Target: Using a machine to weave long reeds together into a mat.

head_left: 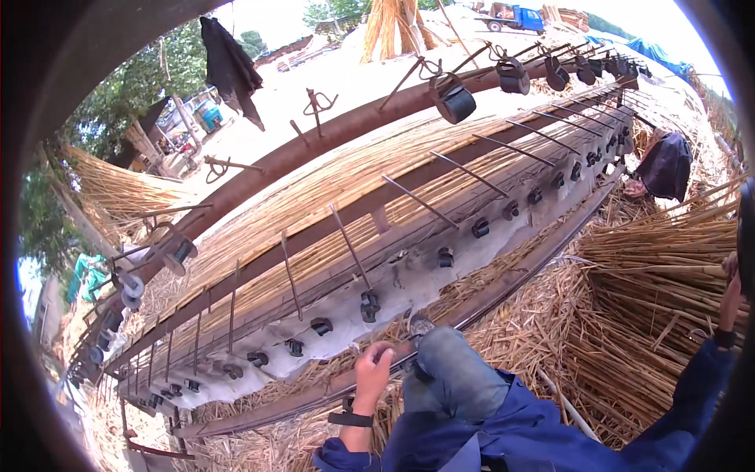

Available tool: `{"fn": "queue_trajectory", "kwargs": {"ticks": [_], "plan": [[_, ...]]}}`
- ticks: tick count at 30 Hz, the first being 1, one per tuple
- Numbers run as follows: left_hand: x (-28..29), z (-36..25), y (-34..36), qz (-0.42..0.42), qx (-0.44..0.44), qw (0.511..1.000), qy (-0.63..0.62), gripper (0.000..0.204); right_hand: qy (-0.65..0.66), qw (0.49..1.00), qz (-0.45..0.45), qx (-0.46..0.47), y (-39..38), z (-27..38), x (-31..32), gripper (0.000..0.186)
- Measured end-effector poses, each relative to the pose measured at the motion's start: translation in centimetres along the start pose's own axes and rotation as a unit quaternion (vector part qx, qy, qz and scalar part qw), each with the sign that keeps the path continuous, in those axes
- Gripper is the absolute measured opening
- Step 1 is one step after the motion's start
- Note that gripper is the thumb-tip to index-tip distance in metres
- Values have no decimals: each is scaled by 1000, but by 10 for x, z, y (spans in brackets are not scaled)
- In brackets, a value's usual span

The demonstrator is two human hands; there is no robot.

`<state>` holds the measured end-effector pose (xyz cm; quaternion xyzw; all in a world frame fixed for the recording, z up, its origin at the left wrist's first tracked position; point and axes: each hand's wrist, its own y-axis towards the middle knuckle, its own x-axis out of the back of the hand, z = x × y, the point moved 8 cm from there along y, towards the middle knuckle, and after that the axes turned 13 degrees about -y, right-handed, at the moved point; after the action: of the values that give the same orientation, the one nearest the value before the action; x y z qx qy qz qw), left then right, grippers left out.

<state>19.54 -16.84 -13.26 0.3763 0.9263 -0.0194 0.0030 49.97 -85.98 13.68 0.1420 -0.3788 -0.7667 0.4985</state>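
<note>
My left hand (373, 368) is raised just above the lower metal rail (511, 283) of a long reed-weaving frame. Its fingers are curled in; whatever they might hold is hidden. Out at the right edge, my right hand (731, 277) is partly cut off, beside a dark object (747, 228) that I cannot make out. A large pile of long reeds (653, 291) lies below that hand. Along the frame run thin metal rods (421, 202) and several small black spools (369, 305). My bent knee (456, 362) is close to the rail.
Above the frame a rusty curved pipe (346, 126) carries larger reels (454, 101). Flat reeds (314, 197) lie across the frame behind. At its far right end is a person in dark clothing (667, 165). A blue truck (515, 17) stands far back. Loose straw (535, 338) covers the ground.
</note>
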Motion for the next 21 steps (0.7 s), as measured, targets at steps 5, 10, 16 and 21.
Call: {"fn": "queue_trajectory", "kwargs": {"ticks": [5,10,16,21], "plan": [[-69,-161,-28,135,-253,956,58,56,102,967,232,39,-131,117,-298,28],[-80,-288,-90,101,-480,857,158,79,227,898,351,140,-284,301,-415,21],[61,-309,-101,-113,-470,849,-214,20,127,754,574,292,-393,377,-463,28],[211,-257,-163,-333,-455,756,-333,27,201,709,599,314,-448,350,-455,28]]}}
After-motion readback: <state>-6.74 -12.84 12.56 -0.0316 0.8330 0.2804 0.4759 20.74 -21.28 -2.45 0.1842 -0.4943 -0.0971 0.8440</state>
